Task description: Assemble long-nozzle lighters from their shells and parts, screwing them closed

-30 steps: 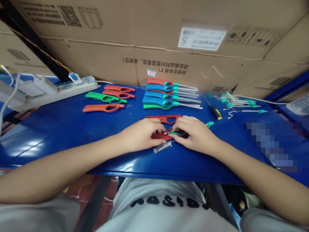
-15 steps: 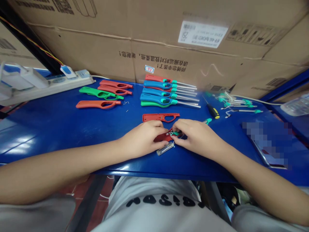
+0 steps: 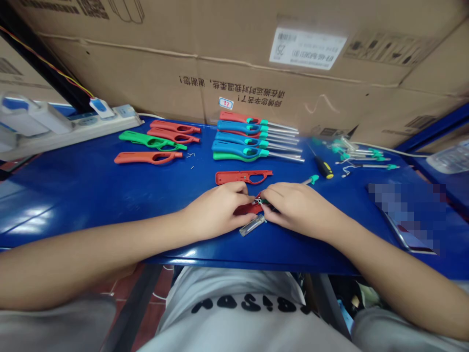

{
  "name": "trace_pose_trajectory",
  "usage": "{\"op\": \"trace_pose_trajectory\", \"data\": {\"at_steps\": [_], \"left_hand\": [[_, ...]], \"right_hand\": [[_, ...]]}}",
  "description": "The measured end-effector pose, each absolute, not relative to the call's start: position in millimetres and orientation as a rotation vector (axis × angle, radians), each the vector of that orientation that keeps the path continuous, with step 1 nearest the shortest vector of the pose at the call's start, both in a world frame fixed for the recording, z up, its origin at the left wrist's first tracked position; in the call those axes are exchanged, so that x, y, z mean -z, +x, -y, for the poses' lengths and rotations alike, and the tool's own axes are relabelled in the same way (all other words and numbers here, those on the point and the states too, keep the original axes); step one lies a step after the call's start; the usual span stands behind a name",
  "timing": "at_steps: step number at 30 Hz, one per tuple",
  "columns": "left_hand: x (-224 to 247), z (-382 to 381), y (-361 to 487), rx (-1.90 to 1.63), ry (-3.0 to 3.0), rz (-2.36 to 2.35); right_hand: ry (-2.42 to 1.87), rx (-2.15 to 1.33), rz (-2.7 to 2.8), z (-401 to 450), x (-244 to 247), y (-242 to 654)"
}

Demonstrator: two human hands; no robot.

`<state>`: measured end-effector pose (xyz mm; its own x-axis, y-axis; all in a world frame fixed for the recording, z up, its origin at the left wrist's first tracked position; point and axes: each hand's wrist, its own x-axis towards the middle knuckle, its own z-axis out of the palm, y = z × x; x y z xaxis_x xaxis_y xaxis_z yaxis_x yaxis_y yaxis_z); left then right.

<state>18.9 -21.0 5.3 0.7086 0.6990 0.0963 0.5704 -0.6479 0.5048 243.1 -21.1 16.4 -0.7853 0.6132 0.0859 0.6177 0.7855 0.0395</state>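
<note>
My left hand [image 3: 223, 208] grips a red lighter half-shell [image 3: 249, 209] by its left end, low over the blue table. On the shell's right side my right hand [image 3: 289, 205] has its fingers closed round a metal-tube part [image 3: 308, 181] with a green tip; most of that part is hidden under the hand. White wire [image 3: 258, 201] shows between my fingertips. A clear fuel tank [image 3: 252, 226] hangs or lies just below the shell. Another open red half-shell [image 3: 244, 177] lies right behind my hands.
Assembled lighters [image 3: 240, 142] are stacked at the back middle, with red and green handles [image 3: 152, 141] to their left. A screwdriver [image 3: 323, 166], several tube parts [image 3: 361, 155] and a phone [image 3: 403, 220] are on the right. A power strip [image 3: 73, 128] stands at the left, cardboard [image 3: 146, 73] behind.
My right hand has shifted slightly, and more of the tube and its green tip now shows behind it. The shell and my left hand have hardly moved.
</note>
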Motion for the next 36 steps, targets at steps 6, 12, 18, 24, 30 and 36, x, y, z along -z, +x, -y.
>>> {"op": "trace_pose_trajectory", "data": {"at_steps": [6,12,18,24,30,36], "left_hand": [[-5.4,19.9,17.3,-0.374,2.47,-0.966],[-4.3,19.6,17.7,-0.376,2.47,-0.961],[-2.9,19.4,18.6,-0.38,2.487,-0.963],[-4.0,19.6,17.4,-0.364,2.474,-0.971],[-2.6,19.5,17.1,-0.386,2.476,-0.962],[-2.8,20.0,18.3,-0.361,2.51,-0.974]], "right_hand": [[-0.907,0.099,2.922,15.6,-15.1,249.1],[-0.981,-0.138,2.853,13.9,-18.0,249.5],[-1.009,-0.018,2.888,16.6,-16.9,246.0],[-0.893,0.015,2.91,14.3,-15.9,249.9],[-1.044,-0.217,2.831,14.7,-19.3,249.5],[-1.037,-0.014,2.892,18.9,-16.9,246.1]]}}
